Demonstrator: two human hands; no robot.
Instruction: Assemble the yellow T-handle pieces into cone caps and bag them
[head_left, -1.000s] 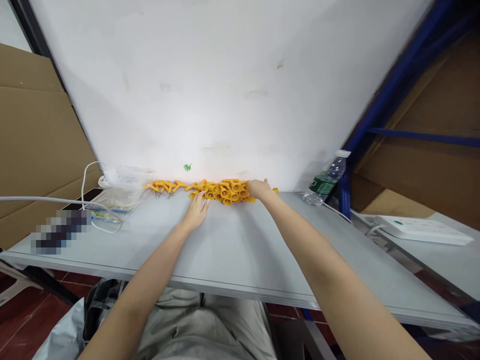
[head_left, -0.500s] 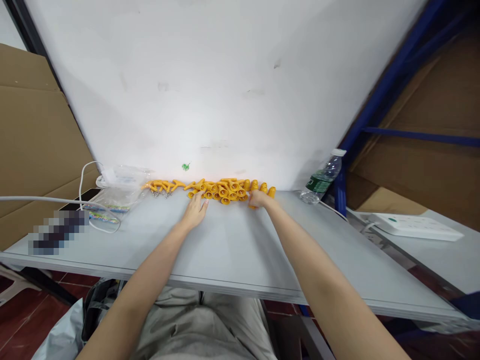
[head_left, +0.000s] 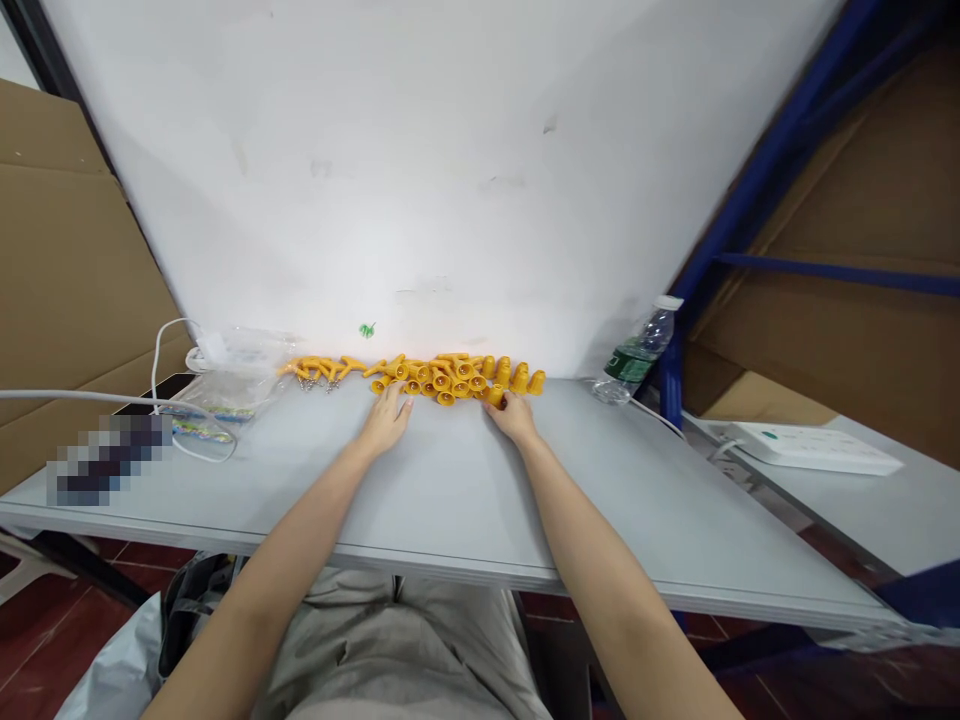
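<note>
A pile of yellow cone-shaped plastic cups lies on its side along the back of the grey table, most of their hollow ends facing me. My right hand pinches one yellow cup at the pile's right end, its narrow end up. Behind it, several yellow cups stand upright, narrow end up. My left hand rests at the pile's left front with fingers apart, nothing seen in them; its fingertips are close to the cups. Farther left lie yellow branch-shaped pieces with small metal chains.
Clear plastic bags and a white cable lie at the left, near a pixelated dark object. A water bottle leans at the back right. A white power strip sits on the side surface, beside blue rack posts.
My right hand has drawn slightly back toward me, and the cup it pinches now stands narrow end up. My left hand stays by the pile. The view has shifted slightly.
</note>
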